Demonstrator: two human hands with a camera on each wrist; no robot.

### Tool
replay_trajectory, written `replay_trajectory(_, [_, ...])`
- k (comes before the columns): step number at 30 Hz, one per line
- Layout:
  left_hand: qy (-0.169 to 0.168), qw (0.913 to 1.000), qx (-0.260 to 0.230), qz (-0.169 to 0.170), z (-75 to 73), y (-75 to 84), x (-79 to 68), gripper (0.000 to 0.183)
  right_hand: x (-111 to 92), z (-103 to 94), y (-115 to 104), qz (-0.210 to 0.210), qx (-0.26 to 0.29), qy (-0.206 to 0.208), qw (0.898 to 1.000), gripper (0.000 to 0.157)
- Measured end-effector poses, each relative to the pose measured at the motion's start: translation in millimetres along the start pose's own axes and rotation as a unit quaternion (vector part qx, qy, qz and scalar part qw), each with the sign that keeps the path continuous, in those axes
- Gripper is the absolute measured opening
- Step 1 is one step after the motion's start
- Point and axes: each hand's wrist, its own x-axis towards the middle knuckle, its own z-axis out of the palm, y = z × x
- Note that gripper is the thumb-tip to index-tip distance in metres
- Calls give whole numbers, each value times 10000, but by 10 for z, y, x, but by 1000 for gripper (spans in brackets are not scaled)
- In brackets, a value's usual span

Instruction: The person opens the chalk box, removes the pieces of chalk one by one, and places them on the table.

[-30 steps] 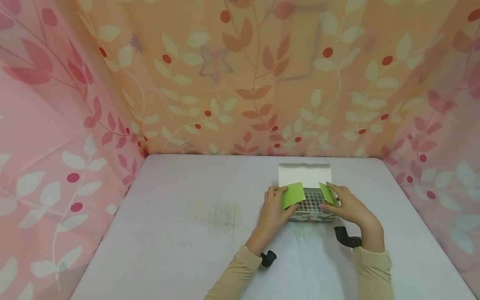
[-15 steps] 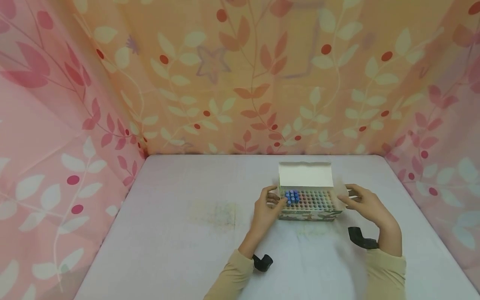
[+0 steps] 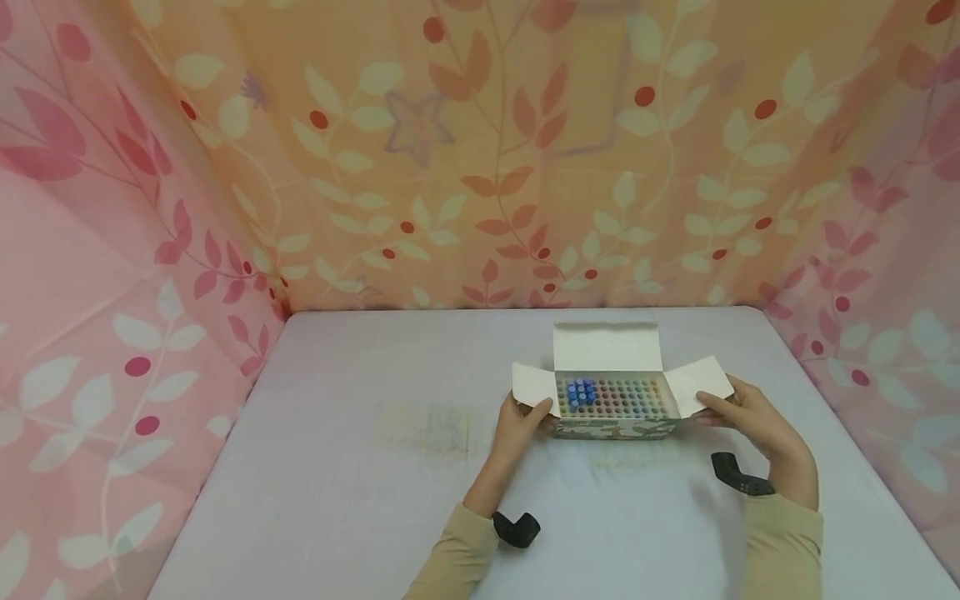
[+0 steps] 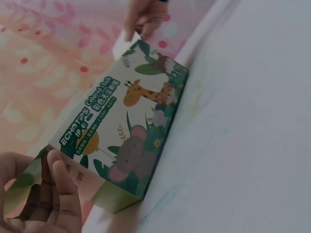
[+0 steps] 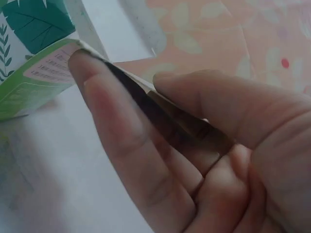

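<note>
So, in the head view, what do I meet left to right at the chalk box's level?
Left pink floral fabric, smudge on the white tabletop, left hand, blue chalk sticks, right hand, right pink floral fabric. Side flaps omitted: they overlap the hands.

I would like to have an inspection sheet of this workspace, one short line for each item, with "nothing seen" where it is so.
Surface: white table, faint smudges left of the box.
Job's things: chalk box, lid raised at the back, both end flaps spread outward; blue sticks stand higher than the others, near its left end.
Clutter: nothing seen.
Grippers: left hand pinches the left flap; right hand pinches the right flap.
Cables: nothing seen.
Surroundings: leaf-patterned curtains behind and at both sides.
</note>
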Motion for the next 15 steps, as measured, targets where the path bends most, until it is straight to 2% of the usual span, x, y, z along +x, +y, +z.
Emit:
replay_trajectory(2, [-19,9991,-285,-324,-15,-18,10,36,4,-18,73,34,505,-74,9987,21])
replay_trajectory(4, [-20,9966,-528,-639,-26,-42,20,35,3,-37,136,90,1114,-215,9935,21])
replay_trajectory(9, [-110,9905,-970,-966,-34,-86,35,36,21,-58,304,305,2525,-501,9658,31])
replay_trajectory(13, [-159,9857,-1239,-1134,-39,-104,34,37,40,-49,394,339,2999,-641,9512,34])
replay_trajectory(15, [-213,9842,-1289,-1192,-48,-108,35,38,41,-44,401,337,3018,-683,9503,33])
